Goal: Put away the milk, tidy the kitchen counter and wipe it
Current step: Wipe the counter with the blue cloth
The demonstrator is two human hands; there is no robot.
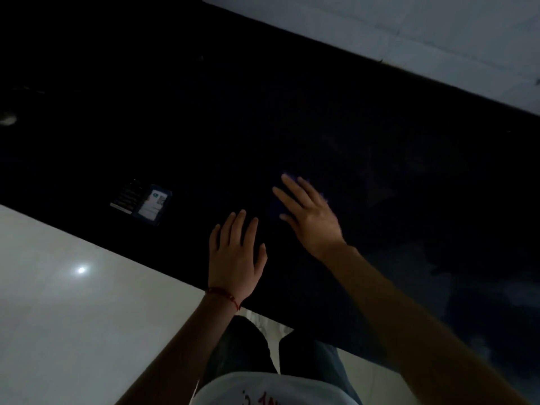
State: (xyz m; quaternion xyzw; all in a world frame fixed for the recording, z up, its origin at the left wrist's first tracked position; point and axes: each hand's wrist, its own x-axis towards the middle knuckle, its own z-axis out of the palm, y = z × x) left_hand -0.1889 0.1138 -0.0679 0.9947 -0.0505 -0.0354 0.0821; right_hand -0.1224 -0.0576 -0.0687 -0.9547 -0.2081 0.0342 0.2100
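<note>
Very dark view, tilted. Black desk (292, 112) running as a diagonal band, pale tiled wall (409, 30) beyond its far edge, pale glossy floor (73, 302) on the near side with one bright light reflection. Left hand (235, 258) flat over the desk near its front edge, palm down, fingers straight and slightly spread, gripping nothing; thin red cord bracelet (225, 296) at the wrist. Right hand (306, 211) just ahead and to the right of the left one, close but apart from it, also palm down with fingers stretched forward and fanned. Faint bluish-purple patch (285, 200) under and around the right fingertips, possibly a cloth, too dim to say for sure; impossible to tell whether the fingers press on it or only hover above. No curl or pinch visible in either hand. Small dark carton-like box (141, 203) with a blue-and-white printed face lying on the desk, well to the left of the left hand and a little farther in from the front edge; label unreadable, so uncertain whether milk. Below the arms, dark trousers (242, 352) and the hem of a white shirt (263, 390) with red marks.
</note>
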